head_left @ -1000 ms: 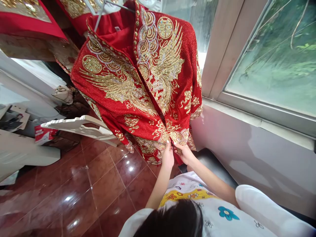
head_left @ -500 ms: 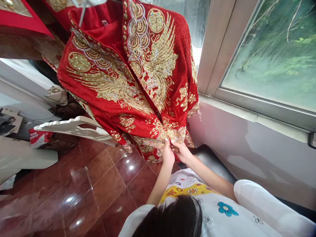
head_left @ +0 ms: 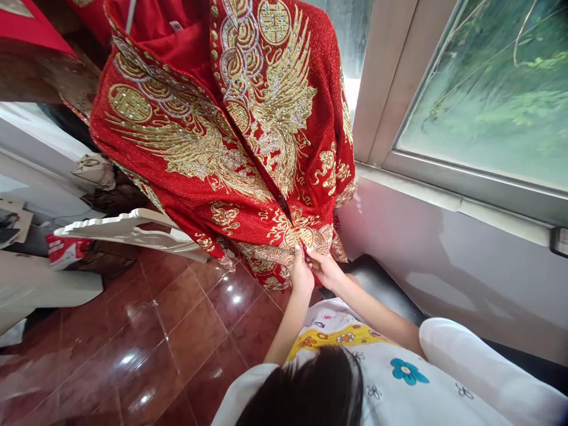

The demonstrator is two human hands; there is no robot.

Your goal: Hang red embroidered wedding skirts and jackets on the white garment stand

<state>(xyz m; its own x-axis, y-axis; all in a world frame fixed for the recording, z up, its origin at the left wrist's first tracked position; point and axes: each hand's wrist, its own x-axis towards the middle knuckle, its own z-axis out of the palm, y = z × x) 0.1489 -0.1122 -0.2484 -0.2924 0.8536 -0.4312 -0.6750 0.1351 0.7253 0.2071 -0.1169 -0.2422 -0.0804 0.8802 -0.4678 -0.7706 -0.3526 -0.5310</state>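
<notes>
A red jacket with gold and silver embroidery hangs in front of me, its collar parted and its front edges meeting lower down. At the lower front, my left hand pinches one edge of the jacket, thumb on top. Right beside it, my right hand pinches the other edge, fingers curled under. The two hands nearly touch, just below a pair of round gold emblems. Whatever fastener may sit between the fingertips is hidden.
A window with a metal frame and a sill is on the right. Below it stands a black seat. White carved furniture and a red-and-white box are at the left, over a glossy tiled floor.
The jacket's upper part has shifted slightly left and up in view, towards me. Both hands keep their pinch at nearly the same spot.
</notes>
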